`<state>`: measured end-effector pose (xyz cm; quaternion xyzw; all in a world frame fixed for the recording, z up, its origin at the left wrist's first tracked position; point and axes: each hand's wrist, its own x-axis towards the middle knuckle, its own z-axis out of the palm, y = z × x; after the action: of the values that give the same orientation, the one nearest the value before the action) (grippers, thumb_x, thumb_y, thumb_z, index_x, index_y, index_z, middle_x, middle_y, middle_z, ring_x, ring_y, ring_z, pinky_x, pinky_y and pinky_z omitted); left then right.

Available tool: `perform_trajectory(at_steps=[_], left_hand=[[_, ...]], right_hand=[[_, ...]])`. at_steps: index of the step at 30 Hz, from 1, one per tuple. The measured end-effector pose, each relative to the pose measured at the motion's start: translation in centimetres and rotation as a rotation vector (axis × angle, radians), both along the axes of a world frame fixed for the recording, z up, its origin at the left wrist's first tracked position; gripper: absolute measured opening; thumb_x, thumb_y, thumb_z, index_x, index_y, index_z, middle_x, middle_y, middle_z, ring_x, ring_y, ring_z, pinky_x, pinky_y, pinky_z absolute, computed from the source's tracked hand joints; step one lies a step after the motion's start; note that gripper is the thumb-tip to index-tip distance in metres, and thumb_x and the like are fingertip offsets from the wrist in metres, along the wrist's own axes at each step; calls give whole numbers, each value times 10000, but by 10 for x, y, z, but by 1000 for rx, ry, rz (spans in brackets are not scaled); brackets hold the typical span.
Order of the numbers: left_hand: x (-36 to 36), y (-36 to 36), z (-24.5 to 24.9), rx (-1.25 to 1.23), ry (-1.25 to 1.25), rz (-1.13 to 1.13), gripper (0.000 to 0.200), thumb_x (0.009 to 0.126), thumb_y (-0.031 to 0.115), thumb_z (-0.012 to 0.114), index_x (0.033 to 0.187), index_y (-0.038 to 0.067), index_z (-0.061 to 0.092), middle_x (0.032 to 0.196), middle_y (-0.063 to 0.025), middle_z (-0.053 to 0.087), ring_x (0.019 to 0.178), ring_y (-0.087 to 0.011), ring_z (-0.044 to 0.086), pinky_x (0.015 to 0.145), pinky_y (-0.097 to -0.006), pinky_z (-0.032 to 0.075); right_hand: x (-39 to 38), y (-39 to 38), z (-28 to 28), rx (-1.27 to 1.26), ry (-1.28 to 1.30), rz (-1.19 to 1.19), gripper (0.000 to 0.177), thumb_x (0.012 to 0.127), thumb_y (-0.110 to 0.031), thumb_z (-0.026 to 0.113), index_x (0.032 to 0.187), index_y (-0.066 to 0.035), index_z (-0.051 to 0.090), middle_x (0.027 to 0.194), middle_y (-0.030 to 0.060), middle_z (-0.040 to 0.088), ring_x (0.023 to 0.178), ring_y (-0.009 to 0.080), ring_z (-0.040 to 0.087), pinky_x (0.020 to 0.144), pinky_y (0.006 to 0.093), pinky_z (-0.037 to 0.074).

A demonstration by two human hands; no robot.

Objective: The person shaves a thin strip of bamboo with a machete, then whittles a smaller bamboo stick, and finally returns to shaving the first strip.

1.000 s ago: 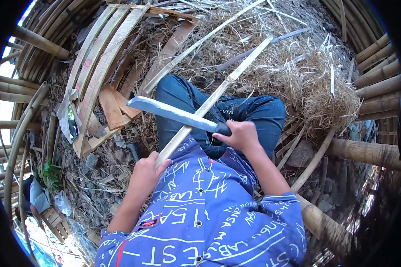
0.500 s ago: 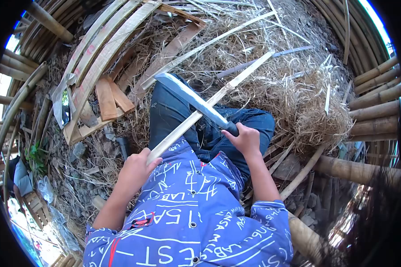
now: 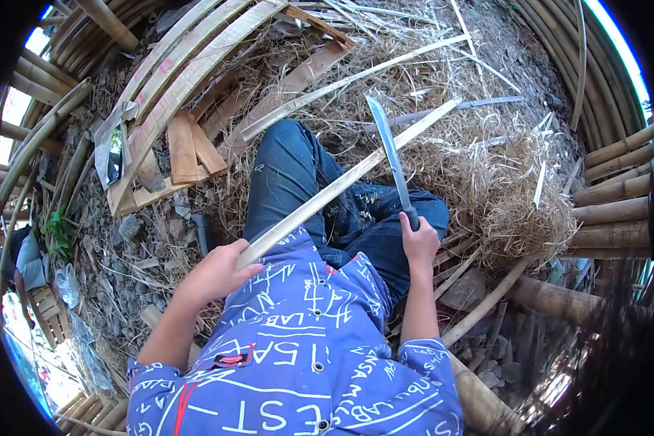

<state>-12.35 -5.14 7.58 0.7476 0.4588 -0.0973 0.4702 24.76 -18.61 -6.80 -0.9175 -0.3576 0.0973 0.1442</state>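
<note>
My left hand [image 3: 214, 275] is closed round the near end of a long pale bamboo strip [image 3: 309, 206], by my shirt front. From there the strip slants up and right over my crossed legs [image 3: 287, 163], its far end above the shavings. In my right hand [image 3: 420, 242] is the dark handle of a machete [image 3: 391, 150], over my right knee. The long metal blade points away from me and crosses the strip in its farther half.
Curly bamboo shavings [image 3: 450, 160] cover the ground ahead. Long pale slats [image 3: 189, 76] and short brown wood pieces [image 3: 183, 149] lie ahead on the left. A dark tool handle [image 3: 202, 231] rests beside my left knee. Bamboo poles [image 3: 614, 212] line the right side.
The machete has swung from pointing up-left across the strip to pointing nearly straight ahead, and its crossing point has moved toward the strip's far end. My right hand has shifted slightly right.
</note>
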Motion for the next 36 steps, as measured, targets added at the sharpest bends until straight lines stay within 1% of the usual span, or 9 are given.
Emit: perform_trajectory(at_steps=[1,4,12,17,22,24,27,33,36], left_hand=[[0,8,8,-216,3,5,338,887,176,674,1131,-31,568,822,-163,674,724,-233,665,673,-357,527],[-24,25,18,-720,-272,127,407,882,110,679,1236,-26,532,872,-101,689,764,-159,662,708,-300,545],[-104,42,22,-866,-231,196,328,884,143,671,1151,-22,579,754,-43,647,665,-115,641,603,-267,542],[-90,23,27,-642,-500,692,229,952,157,567,1065,-39,600,604,10,527,475,-68,488,466,-216,442],[-56,14,50,-231,-474,594,204,936,155,611,946,-36,682,540,15,512,469,-56,475,460,-221,419],[-36,12,58,287,-294,340,154,895,129,661,898,-21,692,537,-27,534,474,-67,505,460,-246,399],[-14,12,70,449,-351,272,111,857,103,693,869,-7,699,567,-80,568,479,-117,547,472,-264,410],[6,8,91,559,-424,207,80,816,65,715,861,0,710,613,-127,629,514,-206,638,493,-285,475],[13,2,98,572,-456,209,75,813,58,714,856,-4,710,624,-126,635,517,-217,642,487,-295,479]], right_hand=[[-4,-2,0,13,10,-14,560,848,-603,597,768,-53,666,692,221,657,698,429,651,643,517,504],[-11,-6,1,25,26,-53,565,855,-605,589,744,-54,644,674,211,652,680,425,646,627,515,495],[-10,-4,1,76,70,-62,552,858,-596,592,763,-56,657,677,207,652,685,427,643,635,508,493],[-9,-6,2,86,116,-94,551,852,-588,606,829,-44,685,732,212,667,746,414,657,680,488,497],[-15,-11,6,239,270,-62,533,887,-522,612,766,-3,639,623,161,609,602,369,589,597,434,444],[-24,-17,-4,401,518,-76,545,914,-495,611,695,2,575,545,55,530,487,155,516,486,338,393],[-61,-8,31,566,790,-38,510,920,-517,600,727,-46,569,569,-24,518,470,48,469,424,221,345],[-108,14,100,510,755,308,416,856,-389,702,769,3,591,546,54,519,499,114,495,487,306,401],[-127,29,138,474,595,526,361,782,-339,768,814,-11,622,606,140,579,546,303,622,527,371,471]])
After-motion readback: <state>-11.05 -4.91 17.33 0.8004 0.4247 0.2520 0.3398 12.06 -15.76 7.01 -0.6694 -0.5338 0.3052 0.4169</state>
